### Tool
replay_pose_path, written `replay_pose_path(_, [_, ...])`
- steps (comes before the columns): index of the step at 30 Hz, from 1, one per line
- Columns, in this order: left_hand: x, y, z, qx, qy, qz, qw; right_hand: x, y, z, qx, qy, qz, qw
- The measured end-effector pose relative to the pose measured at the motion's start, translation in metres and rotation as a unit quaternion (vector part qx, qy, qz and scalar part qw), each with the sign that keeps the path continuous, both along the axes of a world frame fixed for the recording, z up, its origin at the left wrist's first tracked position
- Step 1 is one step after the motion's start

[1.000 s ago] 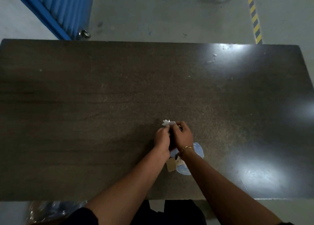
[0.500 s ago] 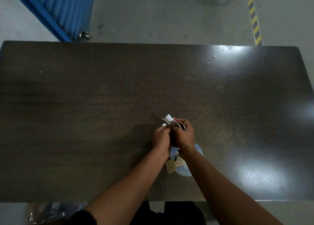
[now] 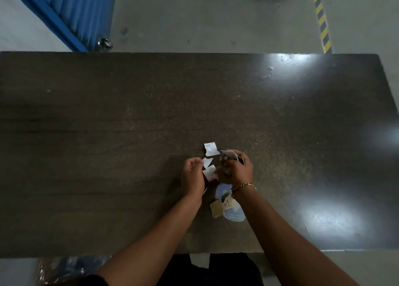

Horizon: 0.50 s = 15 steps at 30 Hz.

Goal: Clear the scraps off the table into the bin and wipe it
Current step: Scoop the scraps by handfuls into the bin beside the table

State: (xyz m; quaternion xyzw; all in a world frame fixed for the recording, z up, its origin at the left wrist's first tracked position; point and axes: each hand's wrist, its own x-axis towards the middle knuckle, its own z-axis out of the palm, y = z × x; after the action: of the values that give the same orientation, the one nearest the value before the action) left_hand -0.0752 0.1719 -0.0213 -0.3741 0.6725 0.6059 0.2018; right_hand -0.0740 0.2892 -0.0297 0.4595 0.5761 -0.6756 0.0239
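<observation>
On the dark table (image 3: 108,156), my two hands work over a small heap of torn paper scraps near the front middle. My right hand (image 3: 237,170) is closed on a bunch of white and pinkish scraps (image 3: 229,155). My left hand (image 3: 192,175) is curled, its fingertips pinching white scraps (image 3: 209,171) between the two hands. One white scrap (image 3: 210,149) lies loose on the table just beyond my fingers. A tan scrap (image 3: 216,208) and a round pale-blue piece (image 3: 234,214) lie under my right wrist.
A crinkled clear plastic bag (image 3: 64,270) shows below the table's front edge at the lower left. A blue wheeled frame (image 3: 71,11) stands on the floor beyond the far left corner. Yellow-black floor tape (image 3: 321,20) runs at the far right.
My hands, pressed together around the scraps before, have drawn apart. Several white scraps now show between them, and one lies loose on the table beyond my fingers.
</observation>
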Motion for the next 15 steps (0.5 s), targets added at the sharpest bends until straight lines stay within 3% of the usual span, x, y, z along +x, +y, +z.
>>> replay_pose_path(2, [0.004, -0.009, -0.005, -0.072, 0.027, -0.118, 0.99, 0.002, 0.003, 0.003, 0.01, 0.011, 0.002, 1.0])
replay_pose_path(3, [0.008, -0.014, -0.007, -0.124, 0.051, -0.207, 0.969, 0.005, 0.006, 0.003, 0.018, 0.014, 0.004, 1.0])
replay_pose_path(4, [0.013, -0.019, -0.01, -0.176, 0.079, -0.308, 0.932, 0.008, 0.009, 0.003, 0.027, 0.015, 0.004, 1.0])
replay_pose_path(7, [0.032, -0.035, -0.02, -0.262, 0.126, -0.569, 0.769, 0.021, 0.022, -0.004, 0.035, -0.009, -0.015, 0.999])
replay_pose_path(8, [0.037, -0.04, -0.024, -0.274, 0.136, -0.621, 0.722, 0.025, 0.026, -0.006, 0.03, -0.018, -0.027, 0.999])
replay_pose_path(10, [0.044, -0.048, -0.032, -0.284, 0.159, -0.674, 0.663, 0.031, 0.034, -0.008, 0.022, -0.031, -0.044, 0.998])
replay_pose_path(12, [0.047, -0.052, -0.037, -0.288, 0.172, -0.686, 0.646, 0.037, 0.039, -0.008, 0.024, -0.044, -0.034, 0.998])
replay_pose_path(13, [0.047, -0.053, -0.037, -0.291, 0.175, -0.676, 0.654, 0.04, 0.04, -0.007, 0.025, -0.048, -0.025, 0.998])
replay_pose_path(15, [0.047, -0.052, -0.036, -0.293, 0.184, -0.621, 0.704, 0.042, 0.039, -0.007, 0.029, -0.051, -0.007, 0.998])
